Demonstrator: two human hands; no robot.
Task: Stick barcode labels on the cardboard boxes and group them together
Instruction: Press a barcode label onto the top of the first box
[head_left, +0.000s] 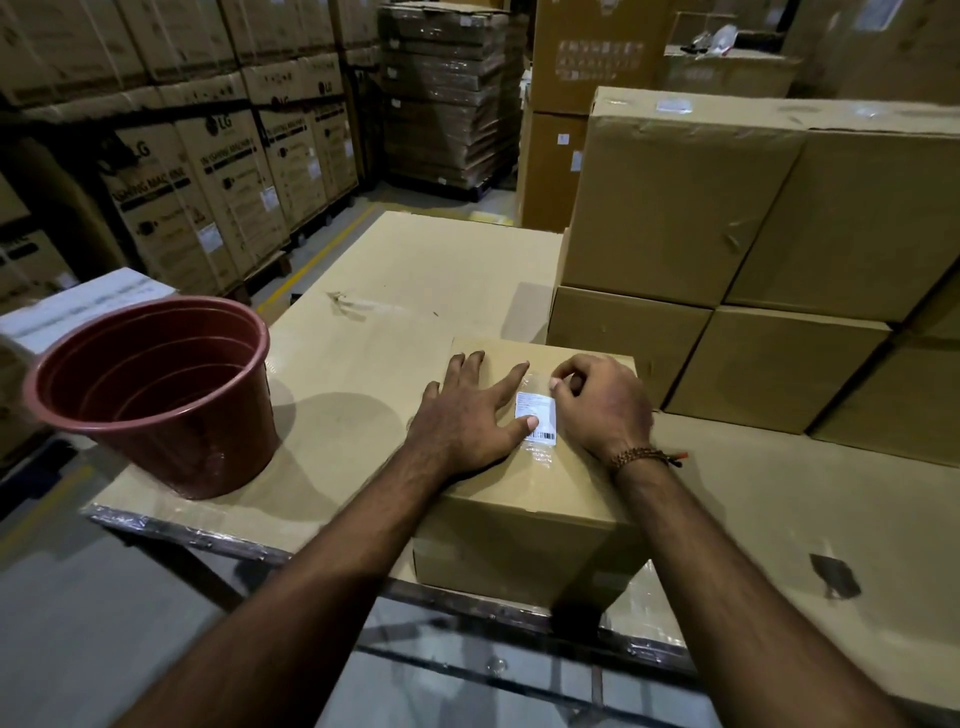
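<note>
Cardboard-covered surface; stacked cardboard boxes at right of frame. Single cardboard box at lower centre, barcode label on its top. Left hand flat, thumb pressing label; right hand curled beside it, grip unclear. Best to smooth label outward, edges last.

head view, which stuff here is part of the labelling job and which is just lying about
Part of the job: cardboard box under both hands; barcode label on its top; left hand; right hand; stacked boxes.

Lying about: red bucket; washing machine cartons; wrapped pallet.
</note>
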